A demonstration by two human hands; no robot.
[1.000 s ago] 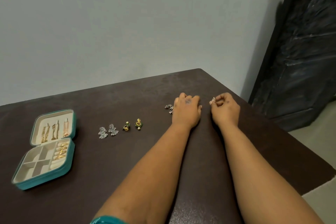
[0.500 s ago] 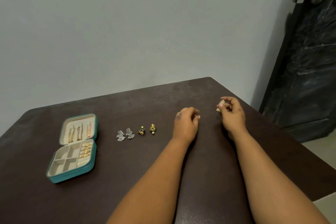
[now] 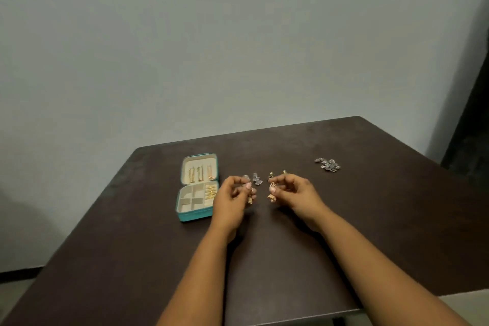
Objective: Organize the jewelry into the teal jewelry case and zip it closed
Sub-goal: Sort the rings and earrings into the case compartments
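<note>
Both hands have come in from the table's right side and now hover beside the case. Left hand [image 3: 232,197] pinches a small gold earring [image 3: 250,200], fingers closed on it; right hand [image 3: 292,193] is clamped on a matching gold earring [image 3: 272,192] dangling from its fingertips. Half a second ago they worked farther right. Teal jewelry case [image 3: 197,216] lies open on the dark table [image 3: 132,246], just left of the left hand, gold pieces in lid and tray. Silver earrings [image 3: 255,178] lie behind the hands; a silver cluster [image 3: 327,164] sits well apart to the right.
</note>
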